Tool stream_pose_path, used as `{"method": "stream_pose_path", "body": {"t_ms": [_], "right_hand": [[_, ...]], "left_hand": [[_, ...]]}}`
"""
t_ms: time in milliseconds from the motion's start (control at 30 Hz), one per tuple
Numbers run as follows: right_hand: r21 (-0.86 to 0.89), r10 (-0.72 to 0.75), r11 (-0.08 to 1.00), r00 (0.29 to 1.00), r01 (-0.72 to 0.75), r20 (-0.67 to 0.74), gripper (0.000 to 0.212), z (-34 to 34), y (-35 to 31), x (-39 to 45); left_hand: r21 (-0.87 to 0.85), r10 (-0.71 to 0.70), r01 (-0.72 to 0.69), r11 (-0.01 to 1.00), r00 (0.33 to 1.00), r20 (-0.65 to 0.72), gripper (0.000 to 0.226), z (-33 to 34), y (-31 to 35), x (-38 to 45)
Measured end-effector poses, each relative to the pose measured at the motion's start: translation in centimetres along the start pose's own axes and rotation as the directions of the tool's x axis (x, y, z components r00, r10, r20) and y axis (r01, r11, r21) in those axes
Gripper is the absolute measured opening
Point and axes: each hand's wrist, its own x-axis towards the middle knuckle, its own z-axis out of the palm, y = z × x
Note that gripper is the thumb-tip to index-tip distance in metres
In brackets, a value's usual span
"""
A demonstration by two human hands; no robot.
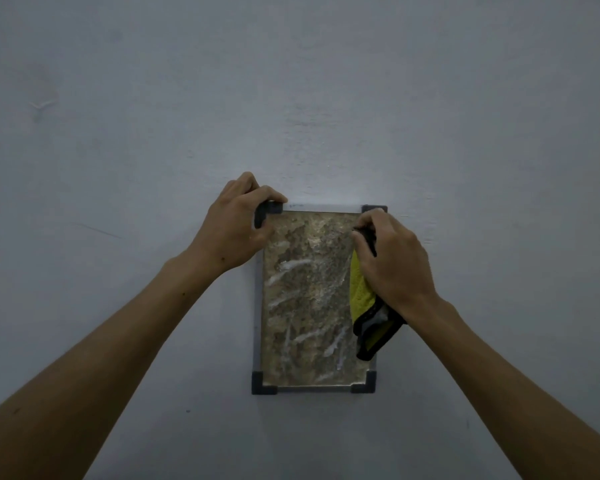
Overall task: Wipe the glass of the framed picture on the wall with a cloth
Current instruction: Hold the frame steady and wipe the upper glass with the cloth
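A small upright framed picture (312,388) hangs on the wall, with a pale rim and dark corner pieces. Its glass (309,299) covers a mottled brown image and shows whitish smears. My left hand (236,226) grips the frame's top left corner. My right hand (392,261) presses a yellow cloth with black edging (364,299) against the glass near the top right corner. The cloth's loose end hangs down over the frame's right edge.
The wall (291,98) around the picture is plain bluish grey plaster with faint scuffs. Nothing else hangs on it within view. Both forearms reach up from the lower corners.
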Motion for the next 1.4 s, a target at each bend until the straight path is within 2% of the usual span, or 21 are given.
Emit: {"method": "stream_pose_path", "body": {"t_ms": [200, 367, 533, 700, 900, 1100, 1167, 1400], "right_hand": [[0.010, 0.088, 0.996, 0.992, -0.088, -0.094, 0.009, -0.2, 0.1, 0.9], [-0.029, -0.086, 0.996, 0.994, 0.088, 0.072, 0.012, 0.2, -0.5, 0.0], [0.005, 0.069, 0.998, 0.993, -0.068, -0.100, 0.009, 0.3, -0.7, 0.5], [-0.020, -0.133, 0.991, 0.988, 0.135, 0.076, 0.010, 1.2, -1.7, -0.3], [0.067, 0.112, 0.992, 0.987, -0.105, -0.115, 0.009, 0.8, -1.2, 1.1], [0.042, -0.028, 0.999, 0.999, 0.027, 0.021, 0.009, 1.8, -3.2, 1.0], [0.036, -0.026, 0.999, 0.999, 0.025, 0.020, 0.009, 1.3, -2.9, 1.1], [-0.090, 0.181, 0.977, 0.974, -0.194, -0.137, 0.008, 0.0, -0.4, 0.3]], "left_hand": [[0.004, -0.002, 0.002, 1.000, 1.000, -0.016, 0.033, 0.3, 0.0, 0.1], [0.004, -0.007, 0.007, 1.000, 1.000, -0.016, 0.034, 0.4, -0.2, 0.0], [-0.003, -0.011, 0.010, 1.000, 1.000, -0.014, 0.034, 0.4, -0.1, 0.0], [-0.005, -0.005, 0.005, 1.000, 1.000, -0.019, 0.034, 0.3, -0.2, 0.0], [-0.010, -0.004, 0.003, 1.000, 1.000, -0.023, 0.035, 0.5, -0.3, -0.1], [-0.010, -0.009, 0.009, 1.000, 0.999, -0.042, 0.036, 0.7, -0.4, -0.2], [-0.006, -0.004, 0.004, 1.000, 0.999, -0.036, 0.036, 0.7, -0.4, -0.2], [-0.032, -0.013, 0.011, 0.999, 0.999, -0.051, 0.036, 0.9, -0.4, -0.2]]}}
